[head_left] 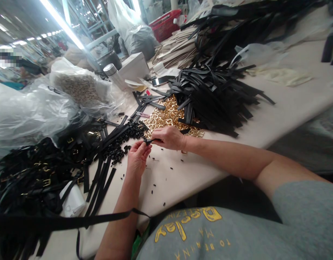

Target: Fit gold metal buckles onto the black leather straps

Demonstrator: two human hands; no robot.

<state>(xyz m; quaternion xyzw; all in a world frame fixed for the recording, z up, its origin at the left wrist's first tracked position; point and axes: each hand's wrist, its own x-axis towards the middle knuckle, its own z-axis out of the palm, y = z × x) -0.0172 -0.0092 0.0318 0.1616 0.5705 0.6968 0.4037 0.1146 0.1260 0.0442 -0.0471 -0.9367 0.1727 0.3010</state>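
My left hand (137, 156) and my right hand (168, 137) meet over the white table (277, 108), both pinching a small black strap end (148, 141) between their fingertips. Just beyond them lies a heap of gold metal buckles (166, 117) and a cluster of small black rings (123, 141). A big pile of black straps (217, 97) spreads behind the buckles. A long black strap (74, 220) runs across my left forearm toward the left edge.
Straps fitted with gold buckles are heaped at the left (33, 173). Clear plastic bags (25, 112), one with metal parts (79, 88), a steel flask (112, 72), a white box (135, 66), a red basket (166, 23) and beige strips (177, 47) stand behind.
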